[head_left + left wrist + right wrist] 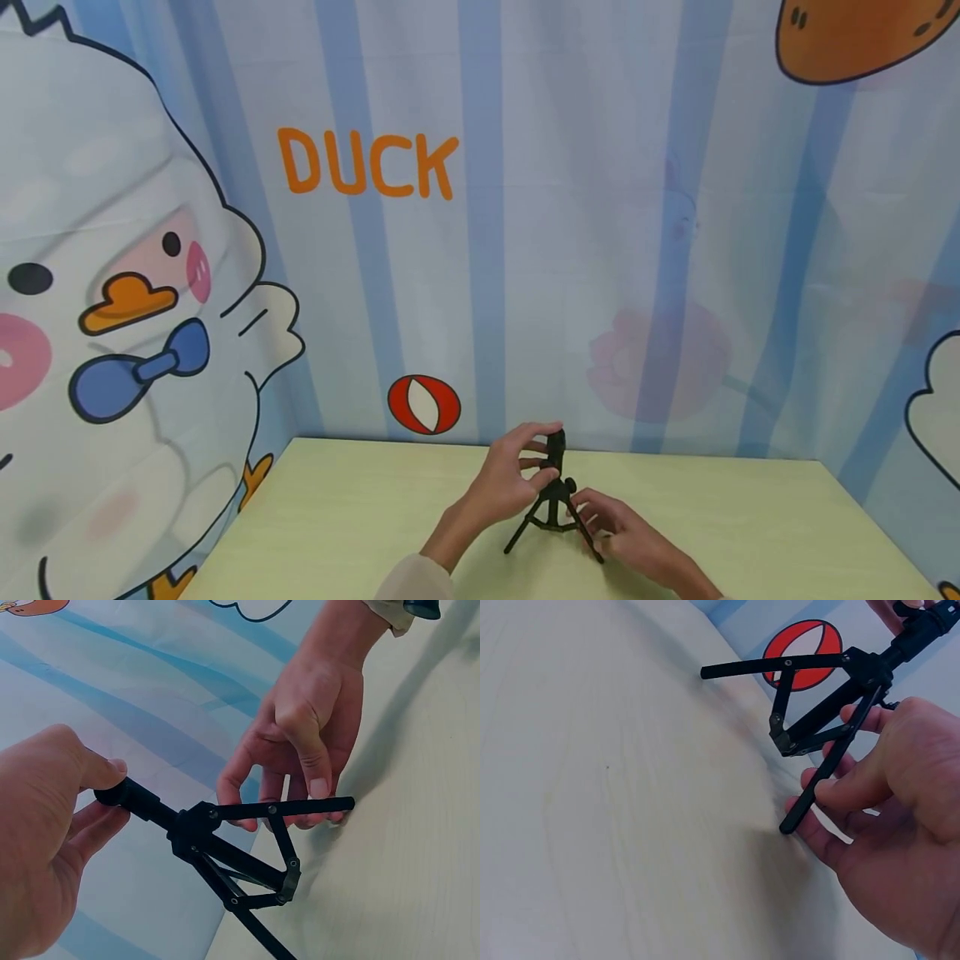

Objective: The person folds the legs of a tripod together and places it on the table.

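Note:
A small black tripod has its legs spread and braced by hinged struts. My left hand grips the top of its column between thumb and fingers, as the left wrist view also shows. With thumb and fingers my right hand pinches one of the legs, low down near its tip. In the right wrist view the leg tips appear slightly apart from the table surface, though contact cannot be told for every leg. A knob sticks out at the side of the column.
The pale wooden table spreads around both hands. Behind it hangs a striped blue and white curtain with a duck print, orange lettering and a red ball print.

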Demonstrator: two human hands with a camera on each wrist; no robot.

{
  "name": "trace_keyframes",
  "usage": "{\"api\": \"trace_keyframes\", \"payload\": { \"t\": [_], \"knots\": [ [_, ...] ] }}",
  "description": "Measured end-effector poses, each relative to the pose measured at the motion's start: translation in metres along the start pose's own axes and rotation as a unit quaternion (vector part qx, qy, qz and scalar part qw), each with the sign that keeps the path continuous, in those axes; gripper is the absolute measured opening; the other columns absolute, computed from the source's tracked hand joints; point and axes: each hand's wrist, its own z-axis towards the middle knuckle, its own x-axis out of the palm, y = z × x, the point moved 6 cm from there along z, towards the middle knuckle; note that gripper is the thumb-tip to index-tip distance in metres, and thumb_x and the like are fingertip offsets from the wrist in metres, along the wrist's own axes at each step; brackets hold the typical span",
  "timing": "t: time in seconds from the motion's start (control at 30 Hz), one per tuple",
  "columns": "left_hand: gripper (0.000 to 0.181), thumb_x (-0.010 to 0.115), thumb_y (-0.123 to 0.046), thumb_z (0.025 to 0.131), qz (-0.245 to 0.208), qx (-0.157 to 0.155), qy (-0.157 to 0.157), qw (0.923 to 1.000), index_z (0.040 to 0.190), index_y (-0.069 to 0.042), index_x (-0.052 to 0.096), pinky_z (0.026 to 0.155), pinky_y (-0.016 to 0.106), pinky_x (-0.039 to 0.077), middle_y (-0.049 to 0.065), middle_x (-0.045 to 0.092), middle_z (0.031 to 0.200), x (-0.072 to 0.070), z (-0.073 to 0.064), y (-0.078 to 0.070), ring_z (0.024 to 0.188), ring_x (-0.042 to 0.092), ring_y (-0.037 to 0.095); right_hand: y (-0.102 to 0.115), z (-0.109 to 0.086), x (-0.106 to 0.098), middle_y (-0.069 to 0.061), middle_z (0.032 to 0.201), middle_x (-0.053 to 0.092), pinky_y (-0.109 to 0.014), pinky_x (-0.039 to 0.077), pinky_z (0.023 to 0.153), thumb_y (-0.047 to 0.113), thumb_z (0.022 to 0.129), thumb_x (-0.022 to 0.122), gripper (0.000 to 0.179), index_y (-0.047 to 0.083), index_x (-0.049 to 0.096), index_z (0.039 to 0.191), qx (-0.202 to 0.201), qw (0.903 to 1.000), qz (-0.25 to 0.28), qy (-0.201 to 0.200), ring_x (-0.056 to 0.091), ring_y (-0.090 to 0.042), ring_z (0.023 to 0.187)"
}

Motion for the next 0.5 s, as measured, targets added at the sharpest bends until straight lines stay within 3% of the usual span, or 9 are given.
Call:
{"api": "trace_keyframes", "payload": {
  "t": [0.5],
  "knots": [
    [0.06, 0.072, 0.006, 0.095, 0.009, 0.002, 0.001, 1.0, 0.149, -0.015, 0.055, 0.095, 0.023, 0.055, 0.007, 0.059, 0.141, 0.0003, 0.0012, -0.0034, 0.116, 0.066, 0.02, -0.0004, 0.0014, 0.0024, -0.034, 0.123, 0.058, -0.03, 0.056, 0.083, -0.019, 0.083, 0.055, 0.049, -0.014, 0.052, 0.132, -0.041, 0.9973, -0.007, -0.061, 0.064, -0.038, 0.102]
  ]
}}
